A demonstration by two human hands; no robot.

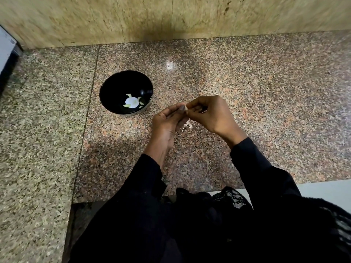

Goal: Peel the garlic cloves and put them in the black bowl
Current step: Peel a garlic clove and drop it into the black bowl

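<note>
A black bowl [114, 86] stands on the granite counter, left of my hands, with several pale peeled garlic cloves [132, 101] lying at its bottom. My left hand [167, 124] and my right hand [210, 112] meet just right of the bowl, above the counter. Both pinch a small garlic clove [186, 108] between their fingertips; only a pale sliver of it shows. Bits of white garlic skin [188, 126] lie on the counter below my hands.
The speckled granite counter [266, 92] runs back to a beige stone wall [171, 16]. A grey and black appliance edge [7, 54] sits at the far left. My dark sleeves and clothing fill the bottom of the view.
</note>
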